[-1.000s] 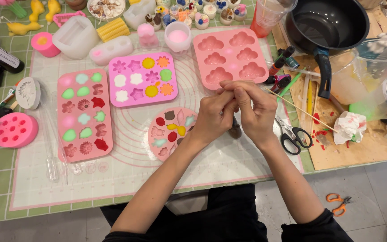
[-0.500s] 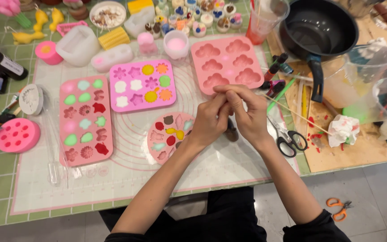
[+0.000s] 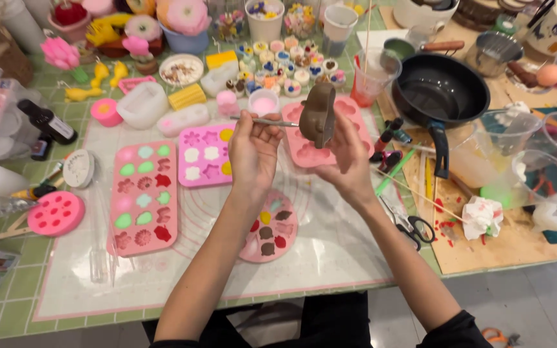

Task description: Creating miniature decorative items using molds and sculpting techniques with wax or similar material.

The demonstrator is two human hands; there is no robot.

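1. Head view: a green tiled table (image 3: 8,303) fills the frame, with a pale mat (image 3: 330,258) across its middle and brown paper (image 3: 504,248) at the right. The floor shows along the bottom right.
2. The left hand (image 3: 253,151), at centre frame, has its fingers closed narrowly on a thin metal tool (image 3: 272,121) that lies level and points right.
3. The right hand (image 3: 346,154), just beside it, holds up a brown mould (image 3: 319,113). The fingers wrap it from behind, so the grip itself is mostly hidden. The tool's tip reaches the mould's left edge; whether it touches cannot be told.
4. The mould hangs above a pink tray (image 3: 307,151), which is largely covered by the hands.
5. Lower centre, a round tray (image 3: 272,232) is partly hidden under the left forearm.
6. Left of centre lie a long tray (image 3: 143,196) and a square tray (image 3: 204,158), both with coloured fillings.
7. Upper right, a black pan (image 3: 443,93) sits with its handle pointing down. Scissors (image 3: 414,225) lie below it, near a stained tissue (image 3: 481,216).
8. At the far left are a pink disc (image 3: 56,212) and a dark bottle (image 3: 46,121).
9. The top edge is crowded with small figures and cups, cut off and hard to make out. Clear cups at the right edge are also cut off.
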